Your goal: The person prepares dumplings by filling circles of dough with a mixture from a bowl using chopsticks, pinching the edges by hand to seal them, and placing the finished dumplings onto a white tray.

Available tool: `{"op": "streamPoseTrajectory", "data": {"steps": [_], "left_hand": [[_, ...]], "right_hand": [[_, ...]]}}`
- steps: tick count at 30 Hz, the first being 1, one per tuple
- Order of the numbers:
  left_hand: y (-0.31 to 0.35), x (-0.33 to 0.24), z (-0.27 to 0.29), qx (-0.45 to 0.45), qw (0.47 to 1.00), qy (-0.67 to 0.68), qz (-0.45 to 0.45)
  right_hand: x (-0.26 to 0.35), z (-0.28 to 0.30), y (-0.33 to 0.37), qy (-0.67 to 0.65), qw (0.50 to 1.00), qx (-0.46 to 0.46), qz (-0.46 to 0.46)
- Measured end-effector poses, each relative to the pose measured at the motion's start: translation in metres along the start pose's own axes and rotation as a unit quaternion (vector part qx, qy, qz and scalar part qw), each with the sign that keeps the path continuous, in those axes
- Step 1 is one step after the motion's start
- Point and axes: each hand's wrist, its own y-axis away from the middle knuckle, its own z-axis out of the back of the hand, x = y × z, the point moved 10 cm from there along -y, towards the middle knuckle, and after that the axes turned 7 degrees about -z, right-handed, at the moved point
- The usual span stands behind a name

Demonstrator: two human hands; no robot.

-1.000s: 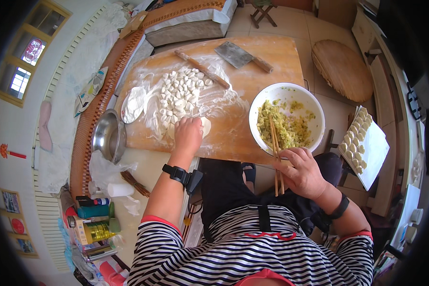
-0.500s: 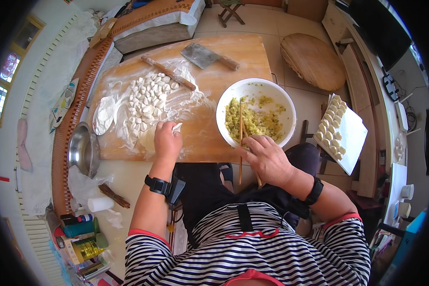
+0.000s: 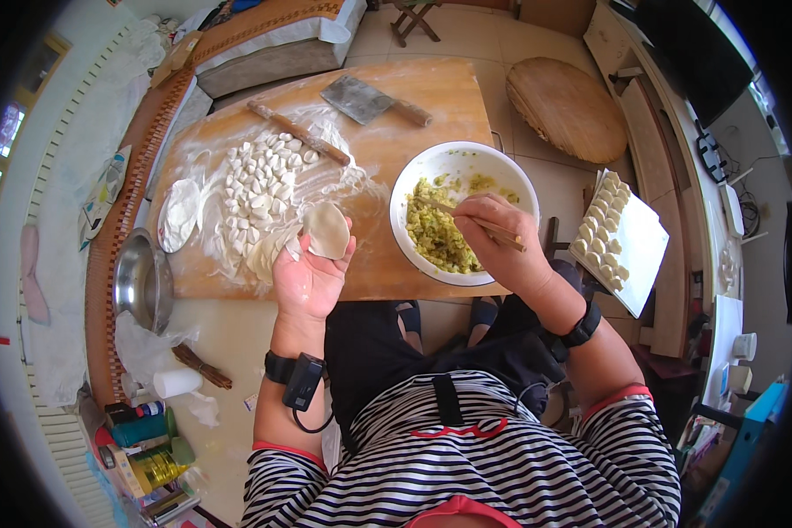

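Observation:
My left hand (image 3: 310, 280) is turned palm up at the near edge of the floured wooden board (image 3: 378, 268). A round dumpling wrapper (image 3: 327, 231) rests on its fingers, held by them. My right hand (image 3: 504, 236) grips a pair of chopsticks (image 3: 434, 204), with their tips in the green-yellow filling (image 3: 440, 239). That filling lies in a white bowl (image 3: 526, 189) at the board's right. Flat rolled wrappers (image 3: 268, 258) lie beside my left hand. Behind them are many small dough pieces (image 3: 260, 189) in loose flour.
A rolling pin (image 3: 299, 132) and a cleaver (image 3: 365, 99) lie at the board's far side. A dish of flour (image 3: 180, 216) and a steel basin (image 3: 143, 282) are leftward. Shaped dumplings (image 3: 603, 224) sit on a white tray (image 3: 638, 255) at right, near a round wooden board (image 3: 568, 110).
My left hand has turned palm up and now bears a wrapper. My right hand has lifted, and the chopsticks have swung from upright to slanting, tips at the filling's left. The view has shifted slightly.

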Motion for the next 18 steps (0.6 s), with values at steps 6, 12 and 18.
{"op": "streamPoseTrajectory", "data": {"steps": [6,12,18], "left_hand": [[0.026,0.020,-0.013,0.100,0.995,-0.027,-0.018],[0.036,0.023,-0.020,0.102,0.972,-0.180,-0.115],[0.049,0.076,0.045,-0.110,0.985,-0.129,-0.009]], "right_hand": [[-0.016,0.017,0.034,-0.047,0.990,0.072,-0.114],[-0.018,0.038,0.048,-0.070,0.987,0.039,-0.143],[-0.018,0.031,0.058,-0.070,0.983,0.028,-0.166]]}}
